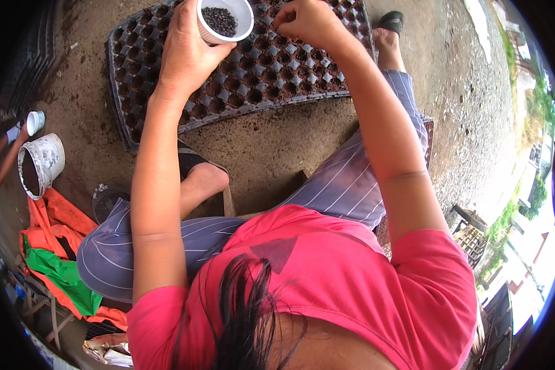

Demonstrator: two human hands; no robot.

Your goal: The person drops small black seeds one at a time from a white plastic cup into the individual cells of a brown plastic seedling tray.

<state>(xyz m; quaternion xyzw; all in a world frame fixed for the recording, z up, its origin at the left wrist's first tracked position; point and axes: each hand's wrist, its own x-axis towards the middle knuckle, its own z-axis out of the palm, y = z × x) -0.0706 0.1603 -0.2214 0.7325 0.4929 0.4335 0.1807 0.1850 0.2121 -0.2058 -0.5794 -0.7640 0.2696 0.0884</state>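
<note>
My left hand (pixel 188 61) is wrapped round a small white plastic cup (pixel 245 17), tilted so its inside shows. Small dark round seeds (pixel 219 21) cover the cup's bottom. To the right of the cup is my right hand (pixel 312 23), thumb and fingers drawn together in a pinch; whatever it holds, if anything, is too small to make out. Both hands are over a black seedling tray (pixel 134 117) whose many round cells hold brown soil. The tray lies in front of me, and its far edge runs out of view.
A dirty white bucket (pixel 52 154) stands at the left, next to orange cloth (pixel 61 213) and green cloth (pixel 58 271). Another person's hand (pixel 23 132) holds a white cup (pixel 36 122) at the far left. Stacked black trays (pixel 31 58) lie behind; gravel ground (pixel 468 117) stretches off right.
</note>
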